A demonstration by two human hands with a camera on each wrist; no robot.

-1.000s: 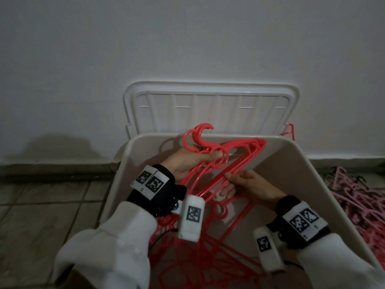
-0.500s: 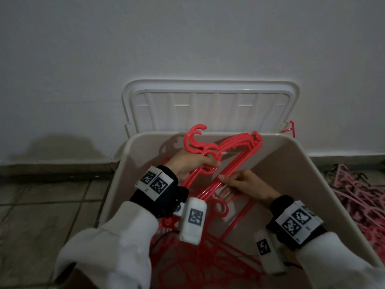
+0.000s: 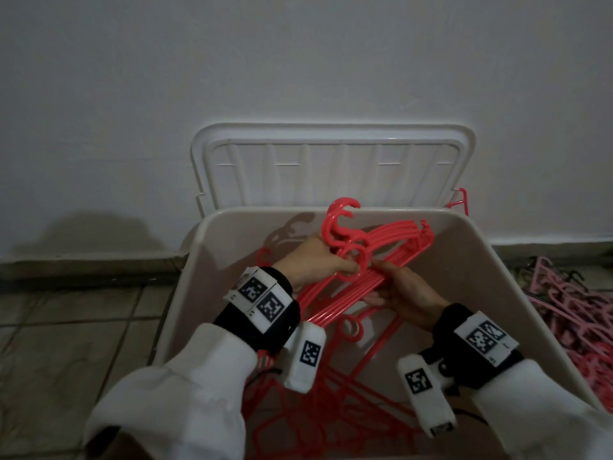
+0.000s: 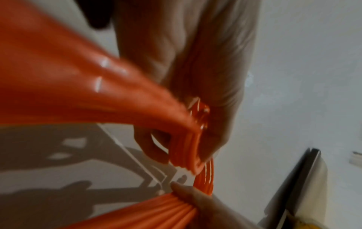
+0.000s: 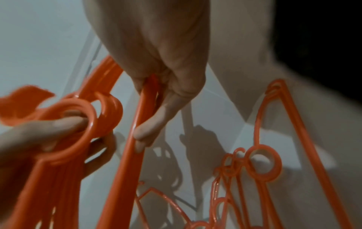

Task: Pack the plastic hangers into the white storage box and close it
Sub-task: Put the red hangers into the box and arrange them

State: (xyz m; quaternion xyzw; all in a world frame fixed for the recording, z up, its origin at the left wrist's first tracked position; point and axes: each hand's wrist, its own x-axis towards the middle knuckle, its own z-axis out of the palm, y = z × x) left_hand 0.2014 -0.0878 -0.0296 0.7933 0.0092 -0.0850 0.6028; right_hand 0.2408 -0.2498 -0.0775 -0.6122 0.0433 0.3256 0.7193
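At frame centre, the left hand [image 3: 315, 263] grasps the red hanger bundle [image 3: 381, 254] by its rings; the right hand [image 3: 408, 293] grips its bars over the white box [image 3: 481, 257].

Tiled floor [image 3: 66, 343] under box [image 3: 491, 260], pink hangers [image 3: 577, 313]

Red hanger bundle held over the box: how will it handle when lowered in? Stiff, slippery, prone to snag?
The red hanger bundle probably stays stiff: its thin bars run straight between the left hand and right hand. Glossy plastic may let it fan apart. Its hooks look likely to snag the loose hangers in the white box.
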